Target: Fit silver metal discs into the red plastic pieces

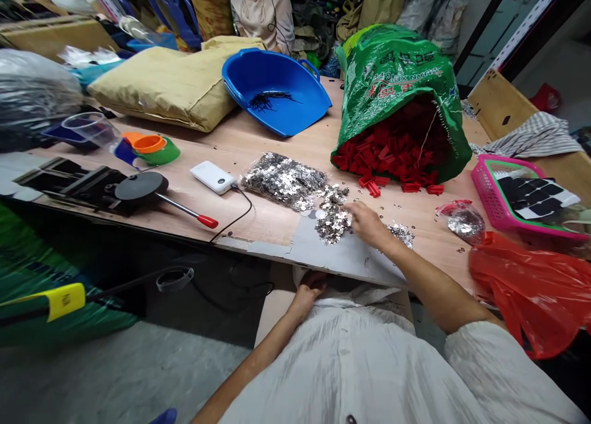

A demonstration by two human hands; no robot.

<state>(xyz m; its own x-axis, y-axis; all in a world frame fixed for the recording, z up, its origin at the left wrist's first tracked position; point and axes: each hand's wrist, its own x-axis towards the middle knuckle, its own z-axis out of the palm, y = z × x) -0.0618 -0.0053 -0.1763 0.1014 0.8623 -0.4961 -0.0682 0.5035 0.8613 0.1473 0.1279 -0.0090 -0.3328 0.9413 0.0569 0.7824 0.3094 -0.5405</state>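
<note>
On the table, a green sack of red pieces and a filled clear bag lie beyond the metal pile, whose right edge is at the right hand, fingers bent, though whether it or the left hand, low by the table's edge, grips anything, I cannot tell.

Head-height view over a table

One camera looks forward and down from the wearer's head, close above a shirt at the bottom edge. Its wide view takes in floor at lower left and, farther off, another person at top.
</note>
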